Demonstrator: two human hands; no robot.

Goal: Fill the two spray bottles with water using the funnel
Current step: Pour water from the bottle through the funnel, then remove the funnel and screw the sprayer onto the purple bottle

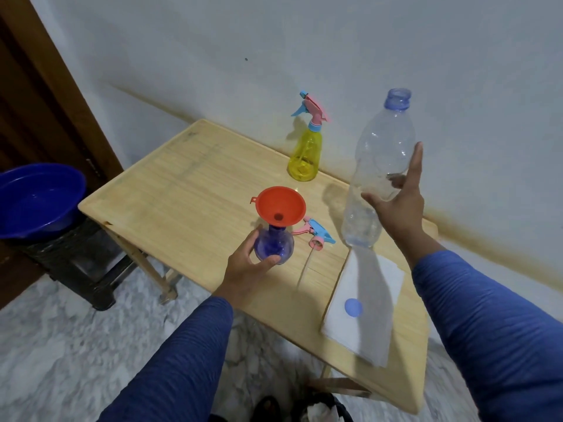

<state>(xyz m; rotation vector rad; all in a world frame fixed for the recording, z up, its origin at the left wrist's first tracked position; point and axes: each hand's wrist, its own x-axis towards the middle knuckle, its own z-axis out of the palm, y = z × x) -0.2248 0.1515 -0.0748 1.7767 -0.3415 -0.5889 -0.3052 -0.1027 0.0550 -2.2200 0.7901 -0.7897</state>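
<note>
My left hand grips a blue spray bottle standing on the wooden table, with an orange funnel seated in its neck. Its pink-and-blue spray head lies beside it with the dip tube pointing toward me. My right hand holds a large clear plastic bottle upright above the table, uncapped and looking nearly empty. A yellow spray bottle with its spray head on stands at the table's back edge by the wall.
A white folded cloth lies at the table's right front, with the blue bottle cap on it. A blue basin sits on a dark stool left of the table. The wall runs close behind the table.
</note>
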